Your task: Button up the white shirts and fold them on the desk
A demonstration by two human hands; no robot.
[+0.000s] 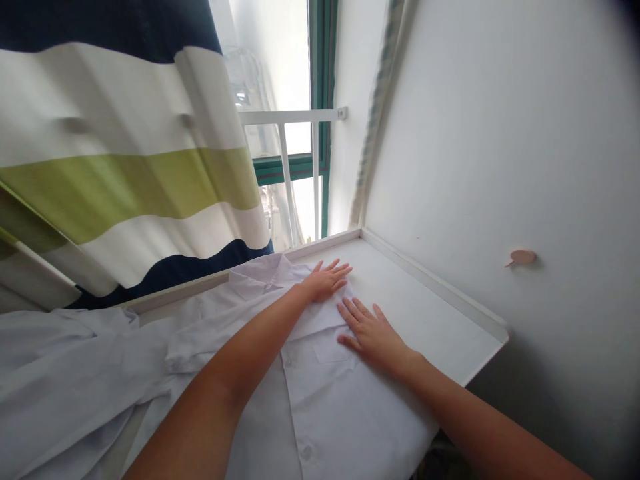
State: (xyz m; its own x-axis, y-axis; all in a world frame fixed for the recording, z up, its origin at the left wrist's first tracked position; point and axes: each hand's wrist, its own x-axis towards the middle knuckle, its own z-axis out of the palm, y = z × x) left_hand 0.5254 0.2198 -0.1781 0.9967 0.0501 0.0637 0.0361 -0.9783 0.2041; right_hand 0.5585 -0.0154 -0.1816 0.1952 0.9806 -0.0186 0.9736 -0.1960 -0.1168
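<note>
A white button-up shirt [330,413] lies spread on a white table [425,307], its collar toward the window and its chest pocket facing up. My left hand [325,280] rests flat on the shirt near the shoulder, fingers spread and pointing right. Just below it, my right hand [373,337] is laid on the cloth beside the pocket, its fingers apart too. Neither hand grips the fabric. More white cloth [60,387] lies in loose folds at the left; where it parts from the shirt is hard to make out.
A raised rim [440,283] runs along the table's back and right sides. Beyond it hangs a striped curtain [125,180] next to a window with a white railing [285,119]. On the right wall is a pink hook [523,257].
</note>
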